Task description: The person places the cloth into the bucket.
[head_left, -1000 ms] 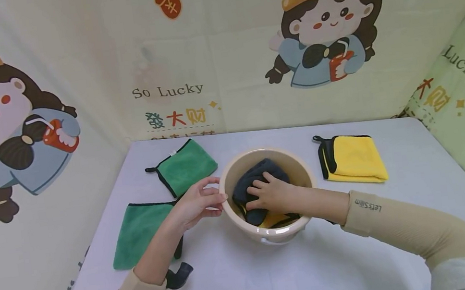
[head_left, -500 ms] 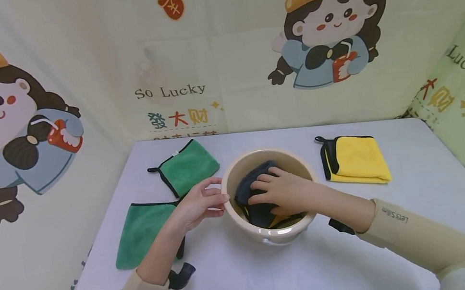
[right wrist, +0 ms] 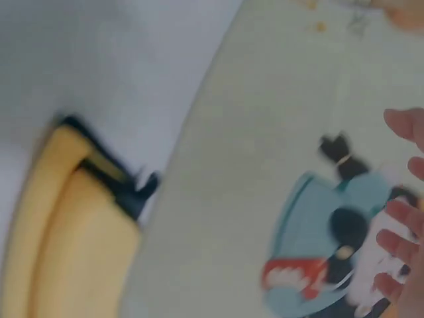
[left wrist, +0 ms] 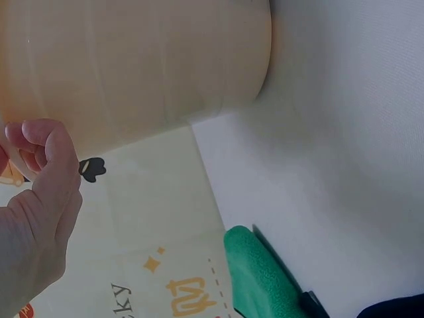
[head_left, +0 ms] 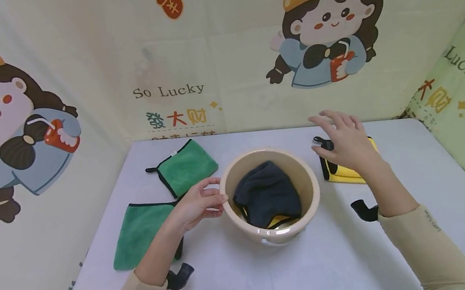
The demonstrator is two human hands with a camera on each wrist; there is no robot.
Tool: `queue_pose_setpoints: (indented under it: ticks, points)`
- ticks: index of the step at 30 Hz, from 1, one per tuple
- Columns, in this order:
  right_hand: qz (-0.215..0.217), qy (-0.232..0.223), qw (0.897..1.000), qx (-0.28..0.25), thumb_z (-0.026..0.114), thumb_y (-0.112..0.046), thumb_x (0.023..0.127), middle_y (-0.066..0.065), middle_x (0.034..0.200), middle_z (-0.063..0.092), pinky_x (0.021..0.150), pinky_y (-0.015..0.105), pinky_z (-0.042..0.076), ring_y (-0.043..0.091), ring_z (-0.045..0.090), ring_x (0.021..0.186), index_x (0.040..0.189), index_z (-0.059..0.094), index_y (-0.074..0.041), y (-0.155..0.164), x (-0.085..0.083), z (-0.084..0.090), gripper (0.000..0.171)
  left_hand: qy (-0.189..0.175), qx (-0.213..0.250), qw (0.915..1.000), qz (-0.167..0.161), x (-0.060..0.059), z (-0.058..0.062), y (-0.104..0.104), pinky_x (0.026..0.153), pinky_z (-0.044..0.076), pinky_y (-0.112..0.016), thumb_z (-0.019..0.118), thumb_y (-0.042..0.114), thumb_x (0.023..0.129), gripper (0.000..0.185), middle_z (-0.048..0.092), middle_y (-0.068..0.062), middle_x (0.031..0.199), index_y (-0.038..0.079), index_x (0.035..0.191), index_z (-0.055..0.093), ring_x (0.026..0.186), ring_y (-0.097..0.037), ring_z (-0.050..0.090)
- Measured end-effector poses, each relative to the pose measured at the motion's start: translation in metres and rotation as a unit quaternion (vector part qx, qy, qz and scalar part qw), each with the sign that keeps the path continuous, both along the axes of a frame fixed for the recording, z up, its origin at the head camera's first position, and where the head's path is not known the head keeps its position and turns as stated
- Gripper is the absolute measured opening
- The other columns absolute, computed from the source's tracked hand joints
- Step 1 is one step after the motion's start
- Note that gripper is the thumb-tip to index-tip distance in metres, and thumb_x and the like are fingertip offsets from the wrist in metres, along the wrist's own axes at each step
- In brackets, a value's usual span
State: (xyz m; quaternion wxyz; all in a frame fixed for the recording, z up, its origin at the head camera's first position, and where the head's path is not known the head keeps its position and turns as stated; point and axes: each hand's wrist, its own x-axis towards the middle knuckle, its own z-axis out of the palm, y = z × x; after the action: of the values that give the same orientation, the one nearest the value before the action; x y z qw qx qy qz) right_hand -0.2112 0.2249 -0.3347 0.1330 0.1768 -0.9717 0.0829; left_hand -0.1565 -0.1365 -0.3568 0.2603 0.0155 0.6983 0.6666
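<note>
Yellow cloth (head_left: 349, 159) sits folded right under the open, spread right hand (head_left: 343, 143); left hand (head_left: 198, 205) grips the beige bowl (head_left: 306, 179) rim. A sloppy grab could unfold it.

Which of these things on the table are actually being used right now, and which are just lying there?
In use:
bowl, held at its rim by the left hand
dark cloth inside the bowl
yellow cloth, with the open right hand above it

Lying about:
folded green cloth
flat green cloth
</note>
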Motion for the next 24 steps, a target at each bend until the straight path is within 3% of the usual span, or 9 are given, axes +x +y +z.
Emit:
queue_pose_setpoints:
  ticks: [3, 7, 17, 24]
  points:
    - [-0.057, -0.045, 0.997, -0.011, 0.069, -0.039, 0.076, 0.023, 0.141, 0.023, 0.1, 0.066, 0.009, 0.044, 0.018, 0.128, 0.142, 0.025, -0.021, 0.025, -0.006, -0.015, 0.081, -0.001, 0.002, 1.0, -0.001, 0.0, 0.0, 0.0, 0.067, 0.054, -0.032, 0.064, 0.01, 0.084, 0.049, 0.063, -0.017, 0.094, 0.003, 0.127, 0.041, 0.068, -0.017, 0.06]
    - [-0.093, -0.105, 0.99, -0.008, 0.068, -0.049, 0.074, 0.027, 0.139, 0.018, 0.097, 0.068, 0.008, 0.049, 0.015, 0.125, 0.144, 0.017, -0.019, 0.051, -0.007, -0.035, 0.092, -0.002, 0.0, 1.0, 0.001, 0.0, 0.001, 0.0, 0.068, 0.055, -0.032, 0.063, 0.009, 0.084, 0.049, 0.063, -0.019, 0.096, 0.003, 0.127, 0.041, 0.069, -0.018, 0.061]
    - [-0.099, -0.223, 0.969, 0.034, 0.061, -0.065, 0.071, 0.032, 0.138, 0.015, 0.089, 0.071, 0.012, 0.054, 0.014, 0.123, 0.142, 0.015, -0.013, 0.078, -0.011, -0.082, 0.1, -0.005, -0.006, 0.9999, 0.007, 0.0, 0.001, 0.0, 0.068, 0.055, -0.033, 0.064, 0.01, 0.084, 0.05, 0.063, -0.018, 0.095, 0.004, 0.127, 0.041, 0.068, -0.019, 0.061]
    - [-0.102, -0.256, 0.96, 0.041, 0.061, -0.065, 0.07, 0.032, 0.135, 0.019, 0.089, 0.075, 0.008, 0.056, 0.016, 0.12, 0.141, 0.019, -0.01, 0.081, -0.014, -0.099, 0.099, -0.008, -0.004, 1.0, 0.005, -0.001, 0.003, 0.0, 0.066, 0.054, -0.031, 0.064, 0.01, 0.084, 0.05, 0.064, -0.006, 0.085, 0.004, 0.127, 0.041, 0.068, -0.02, 0.061]
